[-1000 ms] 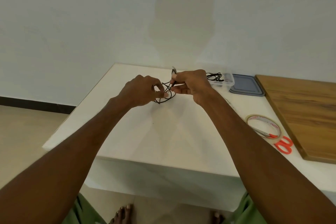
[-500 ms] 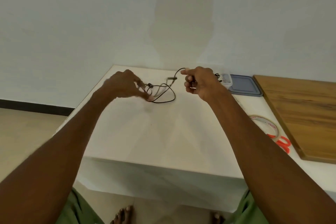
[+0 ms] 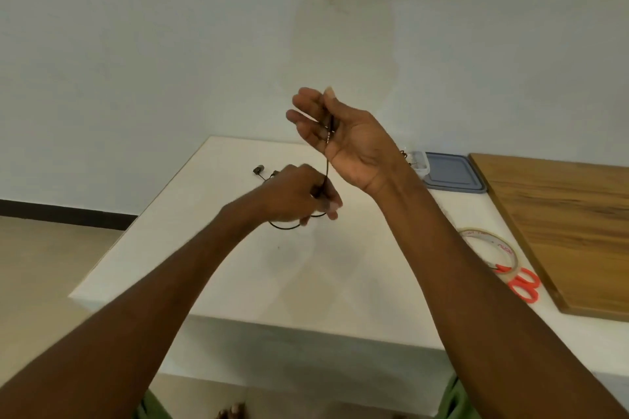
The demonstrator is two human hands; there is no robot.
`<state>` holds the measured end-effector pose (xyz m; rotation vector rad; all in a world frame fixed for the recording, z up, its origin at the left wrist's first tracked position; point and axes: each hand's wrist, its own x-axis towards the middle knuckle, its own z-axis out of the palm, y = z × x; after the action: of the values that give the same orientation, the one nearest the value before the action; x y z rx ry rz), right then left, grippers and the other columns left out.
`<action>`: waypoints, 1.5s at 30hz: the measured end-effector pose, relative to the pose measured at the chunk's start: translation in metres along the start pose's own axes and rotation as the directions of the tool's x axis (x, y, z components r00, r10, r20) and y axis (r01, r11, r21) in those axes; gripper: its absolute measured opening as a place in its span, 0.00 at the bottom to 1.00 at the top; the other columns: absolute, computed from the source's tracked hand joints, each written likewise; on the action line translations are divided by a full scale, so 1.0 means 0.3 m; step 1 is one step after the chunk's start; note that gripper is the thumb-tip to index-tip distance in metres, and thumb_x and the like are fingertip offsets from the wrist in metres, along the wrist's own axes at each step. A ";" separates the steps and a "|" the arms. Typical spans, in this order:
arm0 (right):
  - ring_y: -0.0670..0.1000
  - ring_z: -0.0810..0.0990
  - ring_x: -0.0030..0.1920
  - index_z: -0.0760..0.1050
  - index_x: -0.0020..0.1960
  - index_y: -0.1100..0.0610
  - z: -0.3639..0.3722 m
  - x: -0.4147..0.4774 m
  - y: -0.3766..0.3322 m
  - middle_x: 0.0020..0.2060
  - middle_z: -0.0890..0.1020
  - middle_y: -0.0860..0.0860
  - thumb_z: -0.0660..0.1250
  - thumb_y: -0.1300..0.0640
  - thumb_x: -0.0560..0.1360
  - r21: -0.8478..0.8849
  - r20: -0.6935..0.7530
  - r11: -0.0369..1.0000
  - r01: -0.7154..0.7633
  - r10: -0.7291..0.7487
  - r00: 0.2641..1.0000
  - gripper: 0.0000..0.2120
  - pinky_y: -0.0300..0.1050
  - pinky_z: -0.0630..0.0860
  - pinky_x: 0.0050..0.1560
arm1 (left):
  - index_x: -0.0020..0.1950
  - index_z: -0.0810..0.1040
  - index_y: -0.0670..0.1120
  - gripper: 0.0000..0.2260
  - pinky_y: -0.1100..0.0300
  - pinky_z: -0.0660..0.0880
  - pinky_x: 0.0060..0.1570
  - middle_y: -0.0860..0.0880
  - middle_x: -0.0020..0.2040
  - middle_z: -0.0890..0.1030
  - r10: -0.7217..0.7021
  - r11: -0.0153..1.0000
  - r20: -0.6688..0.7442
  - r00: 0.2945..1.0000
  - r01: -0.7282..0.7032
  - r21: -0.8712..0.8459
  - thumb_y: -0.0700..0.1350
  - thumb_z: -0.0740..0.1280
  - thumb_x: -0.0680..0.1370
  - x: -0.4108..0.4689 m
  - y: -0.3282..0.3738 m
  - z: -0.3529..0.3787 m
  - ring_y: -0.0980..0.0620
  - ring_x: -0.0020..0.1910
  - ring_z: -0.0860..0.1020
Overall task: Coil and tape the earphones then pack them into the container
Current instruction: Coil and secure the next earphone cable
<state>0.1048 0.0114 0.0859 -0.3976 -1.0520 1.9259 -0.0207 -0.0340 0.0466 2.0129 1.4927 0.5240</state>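
**Two hands, one cord stretched between them**

The right hand [image 3: 343,143] is up above the table [image 3: 238,282], palm toward the camera. Its grip is a loose pinch: thumb and curled fingers hold the plug [image 3: 328,127] of the earphones [image 3: 326,167], and the other fingers are half spread. From there the black cord drops straight down to the left hand [image 3: 299,196], which is lower, just over the tabletop. Its grip is closed round the cord (blur hides exactly which fingers hold it). A loop of cord sags from under that hand, and the earbuds [image 3: 259,169] lie on the table just beyond it, to the left. The clear container [image 3: 419,163] stands at the far side, partly hidden behind the right wrist, with something dark in it and a grey lid [image 3: 449,177] just beside it. Nearer on the right lie tape [image 3: 505,249] and orange scissors [image 3: 517,285], overlapping, next to a wooden board [image 3: 561,224].
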 end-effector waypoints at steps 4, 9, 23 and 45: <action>0.54 0.84 0.48 0.81 0.53 0.60 -0.050 0.016 0.037 0.45 0.86 0.55 0.60 0.58 0.80 -0.965 -0.123 0.263 0.002 -0.457 0.881 0.11 0.52 0.78 0.56 | 0.47 0.83 0.54 0.09 0.58 0.79 0.43 0.59 0.42 0.85 -0.031 0.973 -0.257 0.966 0.088 0.214 0.42 0.66 0.76 -0.013 0.002 -0.026 0.63 0.35 0.80; 0.53 0.74 0.32 0.79 0.42 0.61 -0.057 0.001 0.063 0.32 0.77 0.52 0.58 0.51 0.81 -0.975 -0.217 0.062 -0.216 -0.010 0.976 0.18 0.43 0.73 0.33 | 0.52 0.84 0.49 0.17 0.53 0.78 0.53 0.48 0.51 0.85 -0.031 0.977 -0.672 0.740 0.164 0.136 0.33 0.63 0.72 -0.039 -0.063 -0.134 0.49 0.50 0.82; 0.45 0.58 0.23 0.70 0.40 0.56 -0.049 0.008 -0.025 0.26 0.62 0.47 0.57 0.48 0.83 -0.364 -0.031 0.915 -0.172 0.173 0.984 0.16 0.39 0.54 0.26 | 0.49 0.83 0.48 0.06 0.74 0.73 0.31 0.58 0.39 0.85 0.001 0.984 -0.565 0.825 -0.100 -0.144 0.50 0.72 0.76 -0.021 -0.046 -0.110 0.65 0.40 0.82; 0.45 0.76 0.24 0.76 0.41 0.59 -0.033 -0.006 0.019 0.34 0.82 0.54 0.57 0.59 0.81 -0.989 -0.146 0.014 -0.145 -0.118 0.982 0.13 0.37 0.71 0.30 | 0.51 0.83 0.40 0.08 0.61 0.80 0.42 0.46 0.42 0.87 -0.127 0.888 -0.402 0.907 -0.076 -0.453 0.38 0.76 0.72 -0.027 -0.026 -0.099 0.49 0.41 0.86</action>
<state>0.1089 0.0135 0.0754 -1.3720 -2.2022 0.6575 -0.0471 -0.0338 0.0644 1.5584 1.4497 1.2441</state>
